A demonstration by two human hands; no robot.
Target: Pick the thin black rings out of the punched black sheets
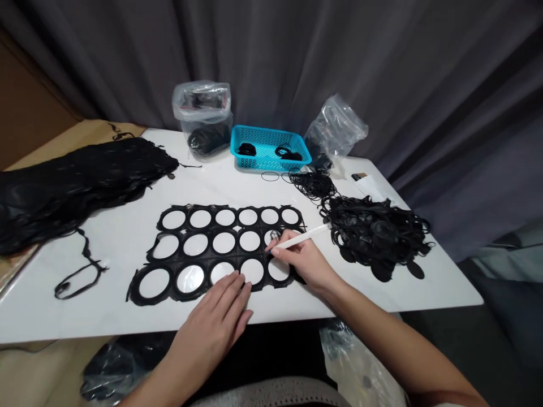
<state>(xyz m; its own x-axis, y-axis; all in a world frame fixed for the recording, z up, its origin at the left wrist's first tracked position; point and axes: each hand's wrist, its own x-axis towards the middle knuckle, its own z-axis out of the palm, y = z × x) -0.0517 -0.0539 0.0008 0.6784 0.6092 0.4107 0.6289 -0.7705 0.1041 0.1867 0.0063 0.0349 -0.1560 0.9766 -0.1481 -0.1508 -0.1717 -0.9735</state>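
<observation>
A black rubbery sheet (237,249) with rows of large round holes lies flat on the white table, whose surface shows through the holes. My left hand (217,310) rests palm down on the sheet's front edge, fingers stretched out. In my right hand (302,261) is a slim white pen-like tool (303,236), gripped between thumb and fingers. Its tip points left and down at the sheet, among the holes on the right side. My right hand covers part of the sheet's right end.
Black scraps and discs (377,229) are heaped at right, beside tangled thin black rings (314,183). Behind stand a blue basket (271,163), a bag-lined tub (203,121) and a clear bag (339,127). Stacked black sheets (85,181) and a loose strip (80,289) lie left.
</observation>
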